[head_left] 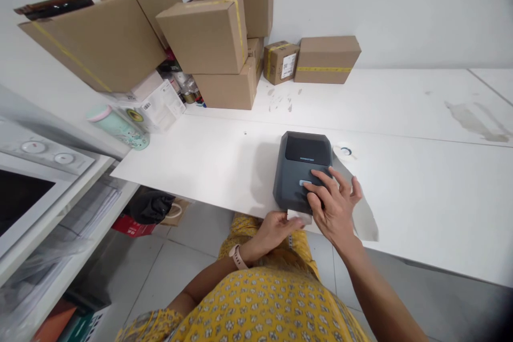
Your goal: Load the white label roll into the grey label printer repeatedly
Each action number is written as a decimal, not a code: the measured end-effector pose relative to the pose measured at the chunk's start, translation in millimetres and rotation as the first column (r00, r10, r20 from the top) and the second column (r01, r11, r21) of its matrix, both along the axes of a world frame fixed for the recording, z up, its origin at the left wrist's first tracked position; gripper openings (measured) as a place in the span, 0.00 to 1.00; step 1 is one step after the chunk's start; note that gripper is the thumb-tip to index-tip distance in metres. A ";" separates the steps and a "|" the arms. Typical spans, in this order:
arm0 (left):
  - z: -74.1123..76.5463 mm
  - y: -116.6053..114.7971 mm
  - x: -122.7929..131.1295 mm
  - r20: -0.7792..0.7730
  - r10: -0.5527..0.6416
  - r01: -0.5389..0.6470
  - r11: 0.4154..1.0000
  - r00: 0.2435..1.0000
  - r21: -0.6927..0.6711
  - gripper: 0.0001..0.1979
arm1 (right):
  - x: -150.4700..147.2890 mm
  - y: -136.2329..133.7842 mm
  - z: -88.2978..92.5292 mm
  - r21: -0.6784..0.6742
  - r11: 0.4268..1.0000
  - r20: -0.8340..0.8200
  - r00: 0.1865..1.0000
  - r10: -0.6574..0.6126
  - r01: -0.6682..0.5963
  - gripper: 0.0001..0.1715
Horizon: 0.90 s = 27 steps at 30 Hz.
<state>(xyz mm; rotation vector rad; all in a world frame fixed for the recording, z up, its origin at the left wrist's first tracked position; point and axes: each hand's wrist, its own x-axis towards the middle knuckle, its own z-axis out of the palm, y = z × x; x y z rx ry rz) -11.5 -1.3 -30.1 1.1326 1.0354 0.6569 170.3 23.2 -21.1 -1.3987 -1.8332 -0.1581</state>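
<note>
A dark grey label printer [284, 181] sits near the front edge of the white table, its glossy black lid panel toward the back. My right hand [331, 206] is over its top, fingers apart, with one fingertip on the light-coloured button [305, 183]. A short white paper label [294, 215] sticks out of the printer's front, over the table edge. My left hand [276, 230] pinches this label between thumb and fingers. Beside the printer on the right lies a pale strip of paper [366, 222] with a curled end, partly behind my right hand.
Cardboard boxes [204, 37] are stacked at the back left, and two smaller ones, including a long box [326, 59], stand along the wall. A mint-green bottle [120, 127] lies tilted at the table's left end. A microwave [48, 160] stands on shelving at the left.
</note>
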 end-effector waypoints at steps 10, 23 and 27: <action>18.9 29.2 -21.2 0.011 0.357 -0.315 0.808 0.934 0.498 0.25 | -0.8 -18.7 -23.5 -0.050 0.998 -0.525 0.851 0.005 -0.036 0.33; -6.1 105.7 2.6 -0.082 0.320 -0.257 0.867 0.944 0.427 0.24 | 24.9 129.5 100.5 0.071 0.996 -0.433 0.901 -0.012 0.047 0.36; -8.2 108.0 6.5 -0.172 0.346 -0.232 0.853 0.922 0.468 0.25 | 43.0 183.7 110.0 -0.031 0.998 -0.409 0.911 -0.057 0.048 0.39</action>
